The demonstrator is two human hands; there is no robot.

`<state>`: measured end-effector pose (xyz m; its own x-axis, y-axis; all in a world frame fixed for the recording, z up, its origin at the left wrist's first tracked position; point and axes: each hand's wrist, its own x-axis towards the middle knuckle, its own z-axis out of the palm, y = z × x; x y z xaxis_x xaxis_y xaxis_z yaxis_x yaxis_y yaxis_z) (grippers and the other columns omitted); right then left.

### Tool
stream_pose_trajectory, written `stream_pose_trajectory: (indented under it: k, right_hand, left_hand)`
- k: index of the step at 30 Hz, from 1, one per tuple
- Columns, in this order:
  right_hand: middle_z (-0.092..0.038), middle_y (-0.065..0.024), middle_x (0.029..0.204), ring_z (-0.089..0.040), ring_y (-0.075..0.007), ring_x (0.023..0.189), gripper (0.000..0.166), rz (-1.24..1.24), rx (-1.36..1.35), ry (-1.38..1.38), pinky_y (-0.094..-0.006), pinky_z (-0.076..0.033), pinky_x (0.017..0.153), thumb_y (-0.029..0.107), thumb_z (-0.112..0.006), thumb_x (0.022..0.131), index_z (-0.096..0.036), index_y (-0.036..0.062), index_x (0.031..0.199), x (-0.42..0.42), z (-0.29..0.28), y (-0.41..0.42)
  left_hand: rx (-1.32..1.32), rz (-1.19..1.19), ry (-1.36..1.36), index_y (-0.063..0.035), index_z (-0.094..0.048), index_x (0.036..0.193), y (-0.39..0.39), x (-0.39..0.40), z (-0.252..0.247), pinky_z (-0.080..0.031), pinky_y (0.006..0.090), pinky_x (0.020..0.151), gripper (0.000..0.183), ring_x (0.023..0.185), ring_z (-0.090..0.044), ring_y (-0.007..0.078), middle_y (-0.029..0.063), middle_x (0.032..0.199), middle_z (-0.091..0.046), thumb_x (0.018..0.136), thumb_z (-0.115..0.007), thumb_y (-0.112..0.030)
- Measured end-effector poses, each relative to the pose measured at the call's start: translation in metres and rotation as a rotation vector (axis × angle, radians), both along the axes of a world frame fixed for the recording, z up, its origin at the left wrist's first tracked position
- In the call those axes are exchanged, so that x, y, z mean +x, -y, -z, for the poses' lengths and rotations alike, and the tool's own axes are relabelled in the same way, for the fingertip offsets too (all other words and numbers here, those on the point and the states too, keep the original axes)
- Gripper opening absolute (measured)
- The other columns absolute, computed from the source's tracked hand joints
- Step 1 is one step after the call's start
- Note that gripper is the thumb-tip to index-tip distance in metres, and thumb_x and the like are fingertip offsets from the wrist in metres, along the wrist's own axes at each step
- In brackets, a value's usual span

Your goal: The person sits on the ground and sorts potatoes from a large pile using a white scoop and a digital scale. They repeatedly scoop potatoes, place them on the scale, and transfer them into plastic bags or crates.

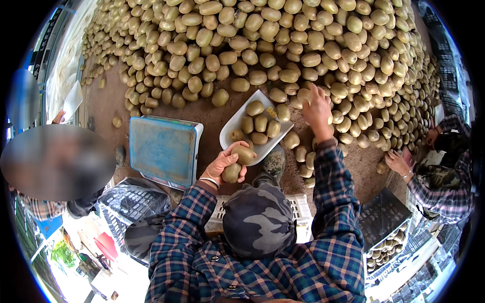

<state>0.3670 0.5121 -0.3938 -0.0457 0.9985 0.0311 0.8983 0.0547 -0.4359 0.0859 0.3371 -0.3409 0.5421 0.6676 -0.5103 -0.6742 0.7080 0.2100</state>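
My left hand (223,163) holds two kiwifruits, one above the other, at the lower left edge of a white plastic scoop (271,153). Several kiwifruits (260,123) lie in the scoop, and one of them bears a small yellow label. To the right, my right hand (317,110) reaches to the near edge of a large pile of kiwifruits (303,45), its fingertips on or just over a fruit; whether it grips that fruit cannot be told. A scale with a blue top (163,149) stands on the floor left of the scoop.
Loose kiwifruits (305,171) lie right of the scoop. A black crate (383,212) and another crate under clear film (132,200) stand on either side of me. Another person's hand (398,163) is at the pile's right edge; a further person sits at the left.
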Motion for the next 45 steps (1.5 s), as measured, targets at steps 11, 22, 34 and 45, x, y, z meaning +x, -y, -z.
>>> stream_pose_trajectory:
  k: [11,22,34,45]
  right_hand:
    - [-0.064,-0.0286,0.112,-0.06,-0.042,0.109,0.069,-0.111,-0.709,-0.083,-0.0454,-0.048,0.092,0.03,-0.064,0.073,-0.046,0.0065,0.135,-0.033,0.029,0.008]
    - [-0.049,-0.0172,0.135,-0.053,-0.0295,0.116,0.076,-0.494,-0.301,-0.352,-0.0362,-0.043,0.1,0.014,-0.066,0.084,-0.029,-0.0009,0.148,-0.024,0.113,0.029]
    - [-0.055,-0.0163,0.117,-0.056,-0.0284,0.102,0.067,-0.666,-0.635,-0.205,-0.0377,-0.047,0.082,0.023,-0.064,0.082,-0.037,0.0032,0.14,-0.112,0.016,0.095]
    - [-0.053,-0.0083,0.107,-0.053,-0.0159,0.088,0.055,-0.436,-1.019,-0.291,-0.0285,-0.046,0.067,0.024,-0.058,0.091,-0.04,0.0039,0.139,-0.115,-0.053,0.092]
  left_hand:
    - [0.019,-0.22,-0.097,-0.0085,-0.046,0.129,0.023,-0.032,-0.042,-0.054,0.0375,0.055,0.048,0.071,-0.065,0.0217,0.0227,0.116,-0.059,0.093,-0.065,-0.032]
    - [0.207,-0.533,-0.185,-0.0046,-0.048,0.129,0.118,-0.112,-0.166,-0.051,0.0356,0.055,0.049,0.074,-0.064,0.0263,0.0195,0.117,-0.06,0.093,-0.063,-0.034]
    - [0.41,-1.255,-0.479,-0.0051,-0.053,0.12,0.278,-0.165,-0.261,-0.055,0.0386,0.053,0.048,0.076,-0.063,0.0195,0.0166,0.11,-0.061,0.094,-0.057,-0.046]
    - [0.388,-1.638,-0.533,-0.0053,-0.053,0.121,0.452,-0.22,-0.205,-0.05,0.0386,0.06,0.041,0.086,-0.06,0.0225,0.0156,0.113,-0.059,0.095,-0.056,-0.037]
